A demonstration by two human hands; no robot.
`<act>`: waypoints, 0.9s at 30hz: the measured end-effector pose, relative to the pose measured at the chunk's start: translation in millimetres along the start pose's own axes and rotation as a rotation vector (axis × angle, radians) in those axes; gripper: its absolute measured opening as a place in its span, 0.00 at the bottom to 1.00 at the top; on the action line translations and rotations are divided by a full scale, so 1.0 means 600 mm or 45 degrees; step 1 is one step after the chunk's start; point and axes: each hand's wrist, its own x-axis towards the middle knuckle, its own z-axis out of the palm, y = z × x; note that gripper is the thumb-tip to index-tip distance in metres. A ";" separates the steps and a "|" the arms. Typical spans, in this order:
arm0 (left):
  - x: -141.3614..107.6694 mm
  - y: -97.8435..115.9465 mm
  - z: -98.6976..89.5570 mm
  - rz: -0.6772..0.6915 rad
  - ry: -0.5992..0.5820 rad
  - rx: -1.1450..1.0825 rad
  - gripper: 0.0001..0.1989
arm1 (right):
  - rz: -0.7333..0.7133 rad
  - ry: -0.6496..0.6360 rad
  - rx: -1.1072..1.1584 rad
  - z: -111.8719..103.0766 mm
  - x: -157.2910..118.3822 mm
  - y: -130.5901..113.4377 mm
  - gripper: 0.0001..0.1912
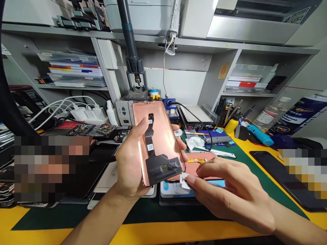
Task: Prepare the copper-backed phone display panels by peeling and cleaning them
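Observation:
A phone screen panel (163, 136), its copper-coloured back facing me, is tilted upright in my left hand (130, 160), thumb over the left edge and fingertips round the right. A black flex cable (150, 136) runs down it to a black film patch (160, 170). My right hand (230, 187) pinches a small white piece (184, 181) between thumb and fingers, close to the panel's lower right corner. Behind that hand lies a second copper-coloured panel (209, 157) with a yellow flex strip (196, 160), over a blue and white box (168, 190).
A dark phone (288, 180) lies at the right on the yellow table (143, 233). Black panels (84, 173) are stacked at the left. A heating plate (196, 114), a cable, a spray can (298, 114) and a bottle (272, 112) stand behind, below shelves.

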 end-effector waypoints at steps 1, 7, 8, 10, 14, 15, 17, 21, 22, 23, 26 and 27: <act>0.000 0.000 0.000 -0.003 0.000 -0.004 0.26 | 0.001 -0.002 -0.002 0.000 0.000 0.000 0.15; 0.001 -0.001 -0.001 -0.013 0.012 -0.023 0.26 | -0.026 0.016 0.004 0.001 0.003 0.000 0.13; 0.002 -0.001 -0.002 -0.015 0.013 -0.031 0.27 | -0.028 0.027 0.001 0.001 0.004 0.000 0.13; 0.003 -0.002 -0.003 -0.019 0.015 -0.044 0.28 | -0.038 0.046 -0.004 0.001 0.006 0.000 0.11; 0.002 -0.004 -0.006 -0.016 0.029 -0.036 0.28 | -0.066 0.019 -0.005 -0.002 0.007 0.000 0.11; 0.002 -0.004 -0.007 -0.016 0.033 -0.036 0.28 | -0.069 0.013 -0.003 -0.003 0.008 0.000 0.11; 0.001 -0.003 -0.006 -0.022 0.044 -0.039 0.28 | -0.074 0.006 0.003 -0.005 0.009 0.001 0.11; 0.001 -0.003 -0.002 -0.055 0.063 -0.061 0.26 | -0.081 -0.024 0.002 -0.013 0.014 -0.001 0.11; 0.002 -0.002 -0.002 -0.065 0.069 -0.068 0.25 | -0.078 -0.030 -0.002 -0.014 0.015 -0.001 0.12; 0.002 -0.003 -0.001 -0.071 0.078 -0.076 0.25 | -0.071 -0.050 -0.005 -0.014 0.014 -0.001 0.12; 0.003 -0.004 -0.003 -0.094 0.098 -0.081 0.26 | -0.078 -0.008 -0.017 -0.006 0.006 0.002 0.12; 0.004 -0.004 -0.003 -0.099 0.098 -0.080 0.26 | -0.087 0.023 -0.024 -0.003 0.002 0.004 0.12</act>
